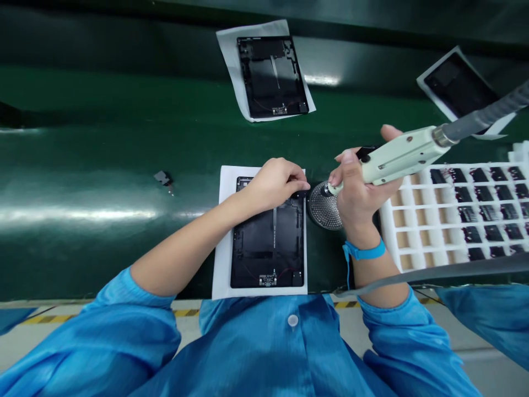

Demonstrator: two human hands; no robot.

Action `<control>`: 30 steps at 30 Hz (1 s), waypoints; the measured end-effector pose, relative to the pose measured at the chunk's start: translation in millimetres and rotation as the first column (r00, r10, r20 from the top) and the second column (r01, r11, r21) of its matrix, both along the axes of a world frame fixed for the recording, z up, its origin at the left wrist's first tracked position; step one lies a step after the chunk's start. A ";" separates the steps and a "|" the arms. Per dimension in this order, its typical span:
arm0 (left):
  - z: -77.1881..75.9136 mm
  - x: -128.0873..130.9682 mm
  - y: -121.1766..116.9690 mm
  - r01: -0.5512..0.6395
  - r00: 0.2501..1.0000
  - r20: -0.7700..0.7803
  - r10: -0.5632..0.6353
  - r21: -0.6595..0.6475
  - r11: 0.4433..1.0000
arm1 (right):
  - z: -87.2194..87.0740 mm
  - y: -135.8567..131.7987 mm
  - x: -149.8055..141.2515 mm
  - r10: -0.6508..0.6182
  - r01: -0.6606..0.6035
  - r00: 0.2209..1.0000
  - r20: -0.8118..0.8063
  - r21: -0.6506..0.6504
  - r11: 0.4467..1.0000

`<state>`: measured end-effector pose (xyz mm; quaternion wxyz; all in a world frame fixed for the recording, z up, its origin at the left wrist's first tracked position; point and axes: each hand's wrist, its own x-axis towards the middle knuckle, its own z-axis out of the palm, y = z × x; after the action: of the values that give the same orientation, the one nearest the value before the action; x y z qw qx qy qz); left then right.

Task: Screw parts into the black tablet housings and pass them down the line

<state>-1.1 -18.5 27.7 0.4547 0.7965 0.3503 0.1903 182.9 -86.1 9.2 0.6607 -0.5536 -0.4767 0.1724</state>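
A black tablet back panel [268, 242] lies on a white sheet [221, 264] on the green belt in front of me. My left hand [275, 182] rests on the panel's top edge, fingers curled and pinched at its upper right corner; what they pinch is hidden. My right hand [357, 190] grips a cream electric screwdriver [403, 154], tilted so its tip points down-left into a round perforated screw dish [324, 209] beside the panel. A blue wrist strap [366, 252] circles my right wrist.
A white grid tray [413, 220] with several small black parts stands at the right. Two more panels on white sheets lie farther along the belt, one [273, 74] straight ahead and one [458, 85] at far right. A small dark part [163, 178] lies loose at the left.
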 end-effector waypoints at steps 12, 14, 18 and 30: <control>-30.5 11.1 -5.7 -0.051 0.995 -0.074 0.069 0.215 0.975 | 8.7 -0.4 -5.4 -0.028 0.027 0.999 0.019 0.070 0.997; -33.6 12.1 -8.6 -0.085 0.993 -0.056 0.100 0.230 0.970 | 7.3 -0.2 -5.4 -0.033 0.031 0.999 0.039 0.064 0.997; -37.0 13.5 -13.7 -0.120 0.989 -0.049 0.136 0.248 0.961 | 3.7 0.6 -5.1 -0.035 0.034 0.999 0.028 0.055 0.998; -46.0 0.7 1.1 0.084 0.993 -0.109 -0.048 0.361 0.929 | 45.9 0.7 -16.3 -0.012 0.016 0.999 -0.030 0.169 0.986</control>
<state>-0.4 -17.5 -18.3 0.2873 0.8867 0.3038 0.1973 166.6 -85.3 55.1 0.7131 -0.4965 -0.4762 0.1347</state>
